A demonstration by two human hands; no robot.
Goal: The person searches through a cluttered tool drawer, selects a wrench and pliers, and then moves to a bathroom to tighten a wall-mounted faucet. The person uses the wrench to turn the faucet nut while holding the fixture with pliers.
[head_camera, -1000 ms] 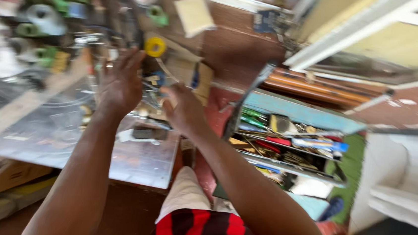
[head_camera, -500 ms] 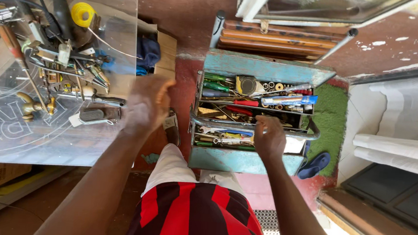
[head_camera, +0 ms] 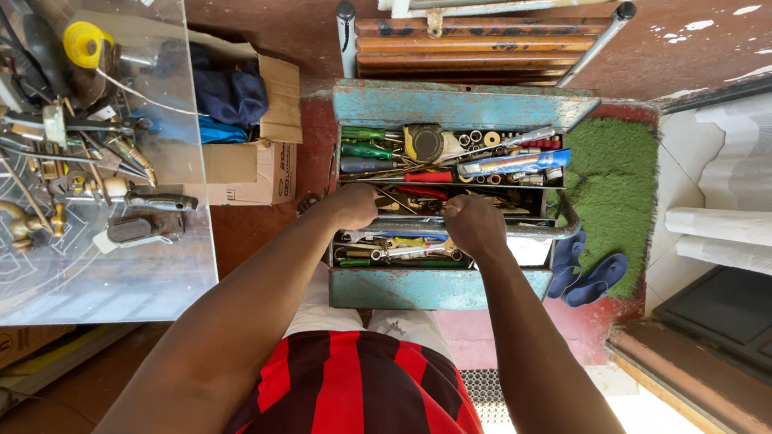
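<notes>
Near the centre of the frame stood an open, worn blue metal toolbox (head_camera: 454, 108) with fold-out trays, set on the reddish floor. Both hands reached into its middle. The left hand (head_camera: 353, 205) was curled, fingers together, apparently closed over the grey metal carrying bar (head_camera: 532, 228) that ran across the box; the grip itself was hidden beneath the knuckles. The right hand (head_camera: 474, 224) sat just beside it on the same bar, likewise closed, fingers bent downward.

The upper tray held green-handled screwdrivers (head_camera: 364, 142), a red-handled tool (head_camera: 426, 177), a blue tube (head_camera: 514, 165) and small sockets. The lower tray held wrenches (head_camera: 411, 249).

To the right of the box lay a green grass-like mat (head_camera: 611, 184), with a pair of dark blue slippers (head_camera: 584, 271) at its lower edge. At the left of the frame stood a clear glass-topped table (head_camera: 124, 279) covered with tools, brass fittings and a yellow tape roll (head_camera: 85, 42). Between table and box sat an open cardboard carton (head_camera: 262, 157) holding dark blue cloth.
</notes>
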